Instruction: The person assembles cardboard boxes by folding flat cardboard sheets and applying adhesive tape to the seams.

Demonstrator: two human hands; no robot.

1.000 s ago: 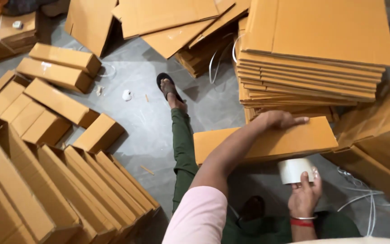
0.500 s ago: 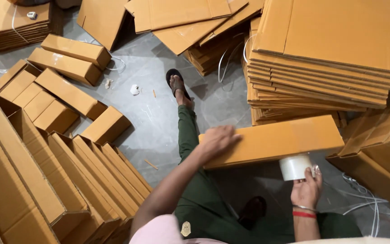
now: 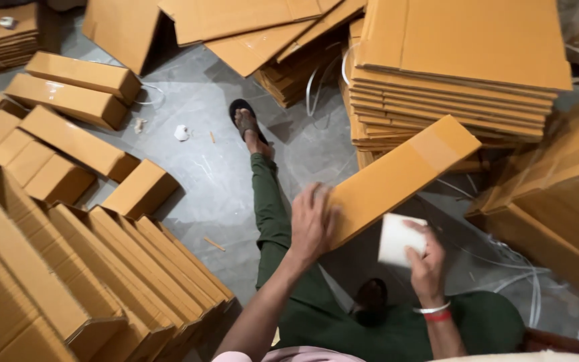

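Note:
My left hand (image 3: 313, 224) grips the near end of a long, narrow brown cardboard box (image 3: 403, 175), which tilts up toward the right over my lap. My right hand (image 3: 425, 258) holds a white roll of tape (image 3: 400, 238) just under that box. My leg in green trousers (image 3: 269, 201) stretches out on the grey floor, a dark sandal (image 3: 244, 117) on the foot.
A tall stack of flat cardboard sheets (image 3: 457, 74) stands at the upper right. Several assembled narrow boxes (image 3: 68, 268) lie in rows at the left. More loose sheets (image 3: 236, 27) lean at the top. White strapping (image 3: 504, 275) lies on the floor at right.
My left hand has slid from the box's far side to its near end, and the box has swung from lying flat to tilting up to the right. The right hand kept the tape.

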